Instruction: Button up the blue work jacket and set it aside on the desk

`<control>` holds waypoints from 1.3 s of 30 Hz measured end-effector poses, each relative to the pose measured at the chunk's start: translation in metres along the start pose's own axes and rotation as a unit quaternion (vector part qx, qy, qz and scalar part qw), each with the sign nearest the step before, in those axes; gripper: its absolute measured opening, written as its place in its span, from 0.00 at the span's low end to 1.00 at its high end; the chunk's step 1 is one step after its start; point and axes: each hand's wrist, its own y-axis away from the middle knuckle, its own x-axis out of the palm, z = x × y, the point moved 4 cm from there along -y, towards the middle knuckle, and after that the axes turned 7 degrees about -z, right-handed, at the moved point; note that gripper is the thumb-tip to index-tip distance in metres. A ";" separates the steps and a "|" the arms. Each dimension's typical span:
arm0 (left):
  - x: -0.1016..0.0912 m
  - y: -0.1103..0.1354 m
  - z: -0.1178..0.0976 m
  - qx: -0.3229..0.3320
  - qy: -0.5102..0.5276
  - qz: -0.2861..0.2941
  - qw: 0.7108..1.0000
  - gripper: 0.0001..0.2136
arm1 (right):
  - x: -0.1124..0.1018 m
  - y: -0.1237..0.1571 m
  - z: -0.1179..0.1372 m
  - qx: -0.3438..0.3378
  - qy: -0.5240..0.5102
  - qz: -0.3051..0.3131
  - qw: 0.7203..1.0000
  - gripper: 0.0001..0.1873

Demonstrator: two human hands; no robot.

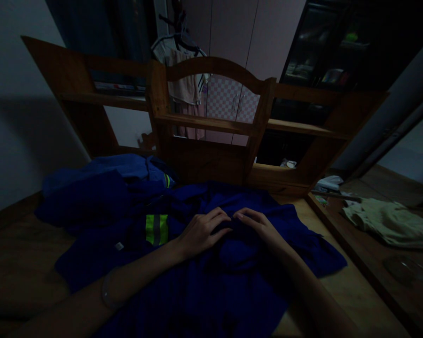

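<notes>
A dark blue work garment (211, 286) lies spread and rumpled over the wooden surface before me. It carries a yellow-green patch with a grey reflective stripe (157, 229), and a small white tag (119, 246) shows further left. Near the garment's middle, my left hand (207, 230) pinches the cloth, its thumb and fingers closed round a fold. Close beside it, my right hand (255, 223) also has bent fingers closed on the same cloth. The fingertips almost meet, and the bit of fabric between them is too dark to make out. A bracelet circles my left wrist.
Behind the garment rises a wooden shelf frame (211, 123). Lighter blue clothing (123, 166) is heaped at the back left. To the right, past a wooden edge, a pale yellow-green garment (391, 220) lies on a brown surface. Clothes on hangers (183, 70) hang beyond the frame.
</notes>
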 end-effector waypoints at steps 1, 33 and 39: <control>0.000 0.000 0.000 0.000 0.004 -0.001 1.000 0.11 | 0.000 0.000 0.000 0.005 -0.001 0.007 1.000 0.16; -0.007 0.003 0.010 -0.061 -0.085 -0.018 0.994 0.16 | -0.007 0.005 -0.020 0.097 -0.007 -0.083 0.992 0.27; -0.002 0.011 -0.015 0.052 -0.195 0.035 0.979 0.23 | -0.004 0.012 0.005 0.002 0.109 -0.032 0.993 0.29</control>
